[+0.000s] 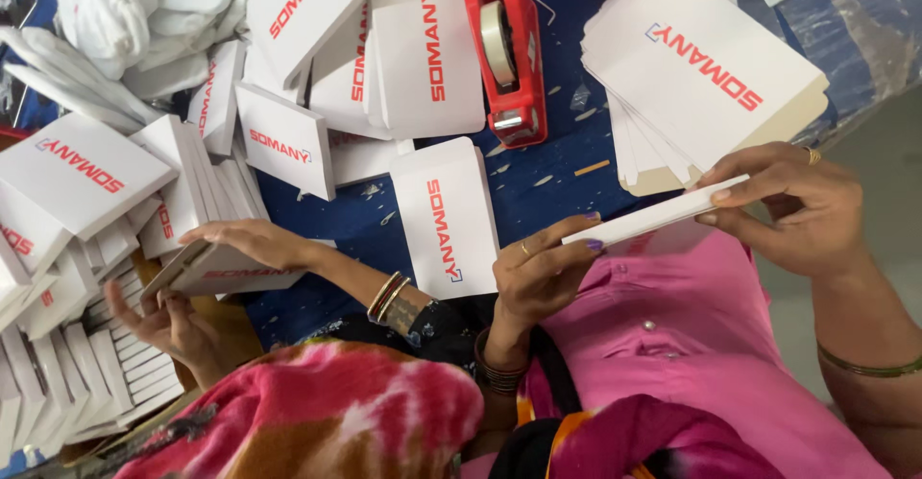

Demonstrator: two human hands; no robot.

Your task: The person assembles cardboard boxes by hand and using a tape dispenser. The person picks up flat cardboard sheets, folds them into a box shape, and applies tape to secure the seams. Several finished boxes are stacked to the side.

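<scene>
Both hands grip one flat white box (663,216), held edge-on just above the pink-clad lap. Left hand (540,270) pinches its near end between thumb and curled fingers; right hand (802,212) closes over the far end, thumb below and fingers on top. The box hangs clear of the desk (547,186), touching nothing but the two hands.

Just left, a co-worker's hand (252,242) lies flat on another box (216,270), with that person's second hand (173,323) open beneath it.

Beyond the held box, a single white box (448,218) lies on the blue desk, with a patch of bare cloth between it and a stack of flat boxes (701,76) at the right edge of the desk. The stack overhangs that edge slightly. A red tape dispenser (506,52) stands farther back, between the stack and more white boxes (423,52). To the far left, folded boxes (82,167) are heaped closely, leaving little free room there.
</scene>
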